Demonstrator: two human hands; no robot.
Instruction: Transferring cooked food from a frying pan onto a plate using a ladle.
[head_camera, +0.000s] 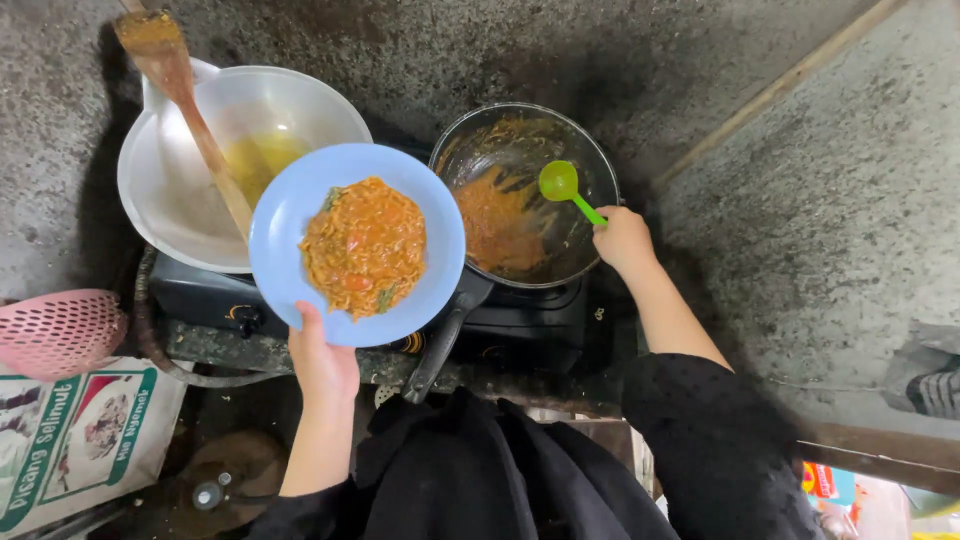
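Looking down over the stove now. My left hand has the light blue plate pinched at its near rim, thumb on top, fingers under it out of sight, so that grip is closed firmly on the plate. The plate rides level above the front of the black gas stove, between the two pans, with a heap of orange-red noodles sitting in the middle of it.

My right hand is wrapped around the handle of the green ladle, grip closed on it, the bowl of the ladle hanging inside the dark wok. A smear of the same orange noodles and sauce lies on the wok's floor, left of the ladle.

Behind the plate sits a pale wok with yellowish oil pooled in it and a wooden spatula leaning across its rim. A pink strainer is off to the left, above a printed bag.

As I judge it, I'm in the dishing-up step, most of the portion already plated. The next scoop calls for dipping the ladle under what remains, holding the plate steady and close to the wok's rim so nothing drips onto the stove.
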